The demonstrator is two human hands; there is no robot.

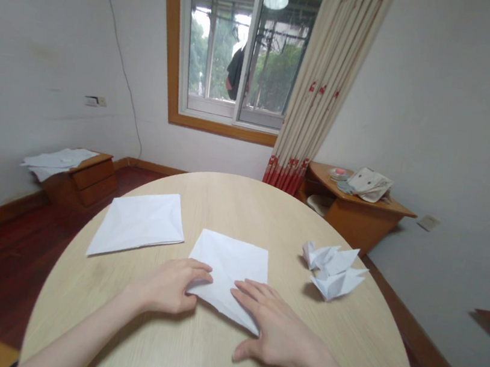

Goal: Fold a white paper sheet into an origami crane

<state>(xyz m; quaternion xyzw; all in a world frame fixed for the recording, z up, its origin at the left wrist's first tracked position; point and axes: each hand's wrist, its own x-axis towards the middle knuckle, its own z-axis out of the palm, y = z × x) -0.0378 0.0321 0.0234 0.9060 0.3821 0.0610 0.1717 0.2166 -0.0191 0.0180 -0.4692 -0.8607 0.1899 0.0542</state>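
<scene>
A white sheet of paper [231, 260] lies in front of me on the round table, its near edge slightly raised. My left hand [173, 286] is at its near left corner, fingers on top and thumb by the edge, pinching the paper. The fingers of my right hand [272, 330] lie stretched out over the sheet's right part, with the thumb apart on the near side. Left of this sheet rests a flat stack of white paper [141, 223]. To the right stand folded white paper figures [335, 275] with pointed tips, close together.
The pale wooden round table [225, 196] has a curved edge. Beyond it are a small brown cabinet with papers [95, 177] at left and a corner desk [354, 217] holding a cloth bag [370, 184] at right. A curtain [322, 85] hangs beside the window.
</scene>
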